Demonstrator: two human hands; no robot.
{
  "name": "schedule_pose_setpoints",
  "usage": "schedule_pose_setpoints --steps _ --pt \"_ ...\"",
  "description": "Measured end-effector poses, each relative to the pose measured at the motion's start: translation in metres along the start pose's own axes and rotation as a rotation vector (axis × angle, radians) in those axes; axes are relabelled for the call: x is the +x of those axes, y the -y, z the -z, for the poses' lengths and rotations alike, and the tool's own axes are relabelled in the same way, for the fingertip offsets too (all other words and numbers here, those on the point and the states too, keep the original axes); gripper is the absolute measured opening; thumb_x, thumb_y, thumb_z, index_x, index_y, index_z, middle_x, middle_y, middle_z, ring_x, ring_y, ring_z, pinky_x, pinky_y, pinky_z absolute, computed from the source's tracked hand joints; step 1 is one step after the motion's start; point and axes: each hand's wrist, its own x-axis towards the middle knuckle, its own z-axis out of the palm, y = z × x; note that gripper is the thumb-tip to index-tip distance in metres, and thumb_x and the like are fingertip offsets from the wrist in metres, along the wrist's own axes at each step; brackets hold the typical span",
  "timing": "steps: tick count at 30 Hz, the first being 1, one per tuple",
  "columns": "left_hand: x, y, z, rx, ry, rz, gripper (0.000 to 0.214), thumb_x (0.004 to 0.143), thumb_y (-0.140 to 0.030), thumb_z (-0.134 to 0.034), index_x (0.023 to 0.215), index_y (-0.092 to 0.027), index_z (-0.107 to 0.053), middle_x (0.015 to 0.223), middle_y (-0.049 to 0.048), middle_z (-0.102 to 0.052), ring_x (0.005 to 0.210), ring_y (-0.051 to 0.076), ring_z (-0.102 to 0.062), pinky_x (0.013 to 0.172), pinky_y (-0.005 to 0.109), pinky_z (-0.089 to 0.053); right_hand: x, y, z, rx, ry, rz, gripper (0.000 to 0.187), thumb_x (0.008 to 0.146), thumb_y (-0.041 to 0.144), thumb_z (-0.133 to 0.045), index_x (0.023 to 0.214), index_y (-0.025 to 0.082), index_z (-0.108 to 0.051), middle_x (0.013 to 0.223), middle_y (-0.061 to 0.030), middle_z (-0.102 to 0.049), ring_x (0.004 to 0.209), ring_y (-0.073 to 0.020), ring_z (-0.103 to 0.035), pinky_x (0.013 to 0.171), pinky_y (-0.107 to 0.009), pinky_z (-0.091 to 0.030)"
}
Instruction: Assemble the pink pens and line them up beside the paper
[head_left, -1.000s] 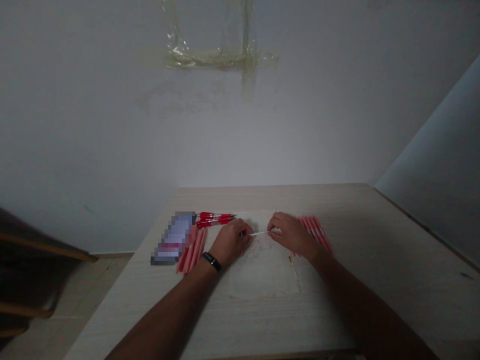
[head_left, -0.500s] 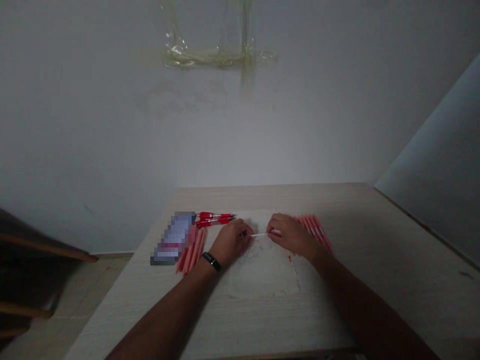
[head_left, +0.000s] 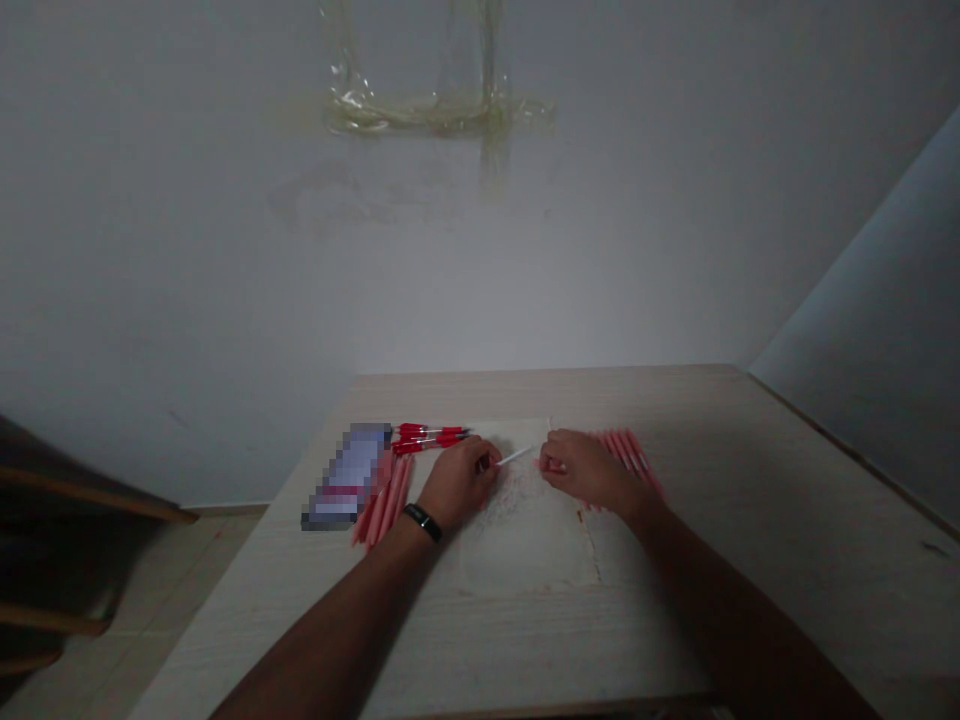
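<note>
My left hand, with a black band on its wrist, pinches a thin white pen refill by one end. The refill slants up to the right, and its far end stops just short of my other hand. My right hand is closed around a pink pen barrel, mostly hidden by the fingers; a short end shows at the fingertips. Beside my left wrist lie several pink barrels. Red pen parts with dark tips lie beyond them. Under my right hand's far side is a row of pink pens.
A blurred phone lies at the left of the wooden table. A pale, worn sheet is on the tabletop under my hands. The wall rises behind, and dark wooden furniture stands at lower left.
The white refill, earlier level and reaching my right fingers, now tilts upward with its right end apart from them. My right hand has shifted slightly right, showing the pink barrel's end.
</note>
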Motion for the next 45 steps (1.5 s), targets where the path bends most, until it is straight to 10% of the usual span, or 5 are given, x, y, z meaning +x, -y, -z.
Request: schedule_pose_setpoints --steps 28,45 --pt "0.0 -0.001 -0.001 -0.017 0.036 0.017 0.012 0.08 -0.015 -0.058 0.085 -0.018 -0.068 0.083 0.0045 -0.067 0.073 0.016 -0.058 0.065 0.025 -0.039 -0.002 -0.013 -0.001 -0.005 0.062 -0.101 0.006 0.086 0.023 -0.067 0.086 0.018 -0.066 0.088 -0.0043 -0.064 0.081 -0.0167 -0.058 0.071 -0.026 -0.037" --pt "-0.001 -0.005 0.0 -0.005 0.037 -0.026 0.012 0.078 -0.012 -0.059 0.081 -0.018 -0.07 0.082 0.0041 -0.067 0.074 0.015 -0.057 0.066 0.025 -0.038 0.001 -0.011 0.004 0.094 -0.123 -0.013 0.01 0.085 0.015 -0.066 0.094 0.018 -0.065 0.092 -0.0047 -0.063 0.092 -0.0186 -0.057 0.082 -0.029 -0.042"
